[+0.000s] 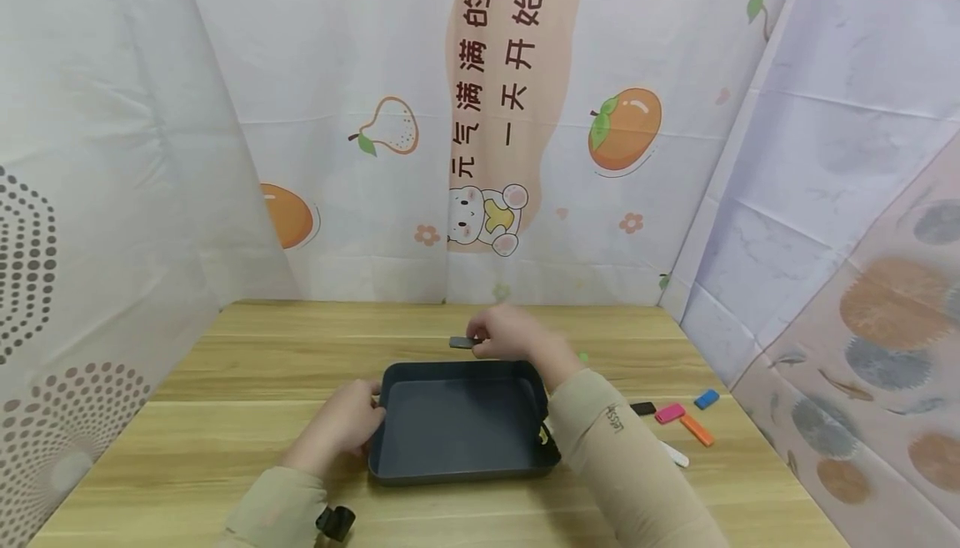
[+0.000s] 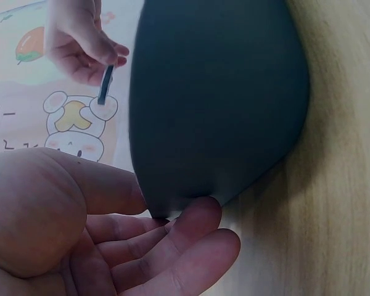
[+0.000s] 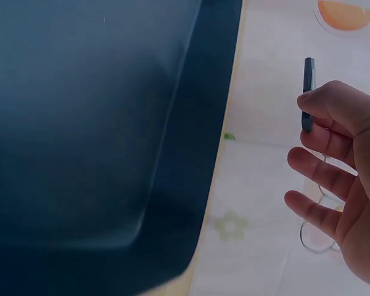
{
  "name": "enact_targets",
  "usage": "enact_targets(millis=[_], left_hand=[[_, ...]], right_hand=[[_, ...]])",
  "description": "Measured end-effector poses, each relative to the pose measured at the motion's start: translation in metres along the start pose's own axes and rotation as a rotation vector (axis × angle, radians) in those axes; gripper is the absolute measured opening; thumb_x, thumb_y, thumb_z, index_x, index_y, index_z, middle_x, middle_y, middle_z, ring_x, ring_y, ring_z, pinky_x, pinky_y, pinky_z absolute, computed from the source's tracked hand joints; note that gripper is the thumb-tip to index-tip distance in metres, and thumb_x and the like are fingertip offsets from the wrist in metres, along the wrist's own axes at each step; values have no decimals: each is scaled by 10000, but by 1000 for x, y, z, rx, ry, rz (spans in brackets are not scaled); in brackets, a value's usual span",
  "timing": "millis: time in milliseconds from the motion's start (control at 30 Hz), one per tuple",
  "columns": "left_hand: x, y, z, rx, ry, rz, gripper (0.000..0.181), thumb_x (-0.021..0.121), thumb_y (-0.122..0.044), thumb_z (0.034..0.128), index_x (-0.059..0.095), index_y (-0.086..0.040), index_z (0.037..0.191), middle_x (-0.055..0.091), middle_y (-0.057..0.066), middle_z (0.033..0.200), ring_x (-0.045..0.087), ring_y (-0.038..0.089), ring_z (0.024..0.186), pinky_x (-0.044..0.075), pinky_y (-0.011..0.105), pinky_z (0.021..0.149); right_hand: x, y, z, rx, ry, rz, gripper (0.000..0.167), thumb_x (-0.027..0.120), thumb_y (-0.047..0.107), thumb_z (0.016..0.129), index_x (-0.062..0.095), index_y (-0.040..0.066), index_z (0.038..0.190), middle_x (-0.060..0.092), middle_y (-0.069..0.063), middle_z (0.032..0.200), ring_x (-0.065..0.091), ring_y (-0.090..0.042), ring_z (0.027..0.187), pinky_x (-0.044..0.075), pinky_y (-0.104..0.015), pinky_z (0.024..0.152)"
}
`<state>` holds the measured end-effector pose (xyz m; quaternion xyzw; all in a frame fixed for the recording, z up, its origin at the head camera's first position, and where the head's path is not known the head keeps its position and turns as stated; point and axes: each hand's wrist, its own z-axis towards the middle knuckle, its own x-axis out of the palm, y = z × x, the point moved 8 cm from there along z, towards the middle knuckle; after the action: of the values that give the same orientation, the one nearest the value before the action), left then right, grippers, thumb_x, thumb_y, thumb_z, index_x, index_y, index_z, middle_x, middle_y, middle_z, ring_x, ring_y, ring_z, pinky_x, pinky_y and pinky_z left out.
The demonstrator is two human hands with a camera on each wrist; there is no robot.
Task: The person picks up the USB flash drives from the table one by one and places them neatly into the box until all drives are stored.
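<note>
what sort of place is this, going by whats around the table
Probably a curtained-off work or filming corner: printed sheets hang behind and on both sides of a wood-grain table, which bears a dark tray and small coloured pieces.

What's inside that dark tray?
The tray shows mostly bare floor. A small yellow thing shows at its right edge; inside or beyond, I can't tell. The right sleeve covers part of that edge, so anything there is hidden.
</note>
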<state>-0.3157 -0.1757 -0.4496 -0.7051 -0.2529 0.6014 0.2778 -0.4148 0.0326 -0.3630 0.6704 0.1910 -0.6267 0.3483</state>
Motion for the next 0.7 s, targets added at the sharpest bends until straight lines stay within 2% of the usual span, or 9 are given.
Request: enact_targets(millis=[233,333,700], left_hand=[[1,-1,0,3,-1,5,463,558,7,936,538,103,1389,695,170,995,609,218,455,535,339,411],[1,-2,0,4,-3,12,468,557,6,938,528,111,1393,694,172,993,608,216,449,532,338,409],[0,-1,0,-13,-1,18,474,560,3,945,505,132,1398,686,192,1013,614,213,461,534,337,417]], right_hand=[[18,15,15,1,55,3,113,728,212,912,755,185,1019,628,96,875,580,-107,796,509,-291,736],[24,21,20,2,67,5,117,731,210,914,760,182,1024,631,97,893,583,-109,807,509,-292,746],[45,46,36,11,130,-119,152,736,265,935,761,222,1078,647,95,929,584,-84,807,509,-288,731]])
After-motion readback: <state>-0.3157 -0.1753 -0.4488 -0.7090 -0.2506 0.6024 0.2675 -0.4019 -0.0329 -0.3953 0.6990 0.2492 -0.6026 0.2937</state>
